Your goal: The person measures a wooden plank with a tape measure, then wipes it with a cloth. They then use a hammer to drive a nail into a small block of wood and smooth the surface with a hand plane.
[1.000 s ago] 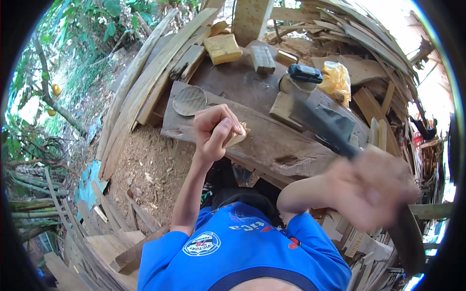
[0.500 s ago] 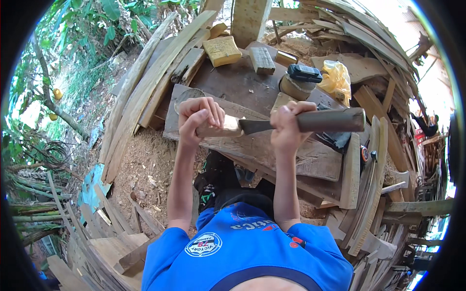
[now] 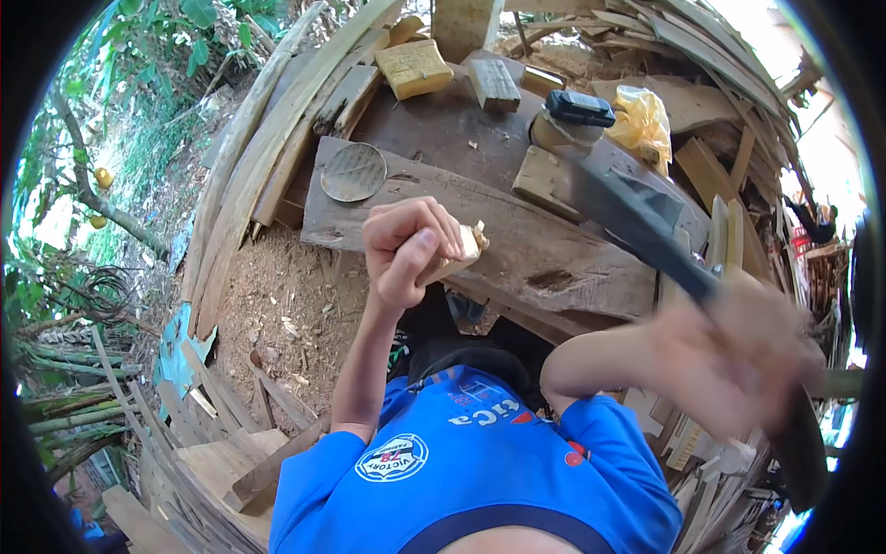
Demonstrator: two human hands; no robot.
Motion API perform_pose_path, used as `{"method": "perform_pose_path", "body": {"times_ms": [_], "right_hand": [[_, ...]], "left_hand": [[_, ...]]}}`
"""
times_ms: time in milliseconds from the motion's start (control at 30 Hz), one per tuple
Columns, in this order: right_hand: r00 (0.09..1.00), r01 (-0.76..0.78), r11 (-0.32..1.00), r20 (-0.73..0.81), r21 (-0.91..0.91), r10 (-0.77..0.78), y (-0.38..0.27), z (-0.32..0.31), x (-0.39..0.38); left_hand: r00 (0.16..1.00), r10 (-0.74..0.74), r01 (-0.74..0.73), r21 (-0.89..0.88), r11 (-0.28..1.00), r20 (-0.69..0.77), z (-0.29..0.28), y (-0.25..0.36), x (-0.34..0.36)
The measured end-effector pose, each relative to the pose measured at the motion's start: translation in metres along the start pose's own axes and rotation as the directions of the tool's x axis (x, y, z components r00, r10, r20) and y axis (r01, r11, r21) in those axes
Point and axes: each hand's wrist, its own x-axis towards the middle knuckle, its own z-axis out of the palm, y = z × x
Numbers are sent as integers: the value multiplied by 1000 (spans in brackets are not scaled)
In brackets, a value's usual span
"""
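My left hand (image 3: pixel 406 249) is wrapped round a short pale block of wood (image 3: pixel 465 251) above the near edge of a thick plank. A split, ragged chip stands at the block's right end. Far out to the right, my right hand (image 3: pixel 738 360) is blurred by motion and grips a machete (image 3: pixel 660 235). Its dark blade points up and left, apart from the block, and its thick dark handle runs down past the hand. The worn plank (image 3: pixel 554 245) lies across a low bench, with a round wooden disc (image 3: pixel 353 172) on its left end.
Farther back on the bench sit a yellowish block (image 3: pixel 413 69), a grey block (image 3: pixel 494 85), a round container with a black device (image 3: pixel 580 108) on top, and a yellow plastic bag (image 3: pixel 640 129). Long boards (image 3: pixel 249 157) lean at the left. Wood shavings (image 3: pixel 277 305) cover the ground.
The machete's blade has come away from the wood block, and my right hand has swung it out to the right and nearer. My left hand has shifted slightly right, uncovering the disc.
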Motion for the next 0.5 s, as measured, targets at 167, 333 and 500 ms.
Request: {"method": "perform_pose_path", "body": {"times_ms": [167, 333, 500], "right_hand": [[973, -224, 946, -108, -236, 204, 94, -11, -74], [968, -206, 888, -217, -411, 125, 86, -3, -58], [989, 146, 988, 42, -48, -144, 4, 18, 9]], "left_hand": [[999, -34, 34, -7, 999, 12, 2, -1, 5], [1000, -6, 6, 44, 999, 1, 3, 1, 0], [1000, -11, 12, 86, 996, -11, 2, 2, -1]]}}
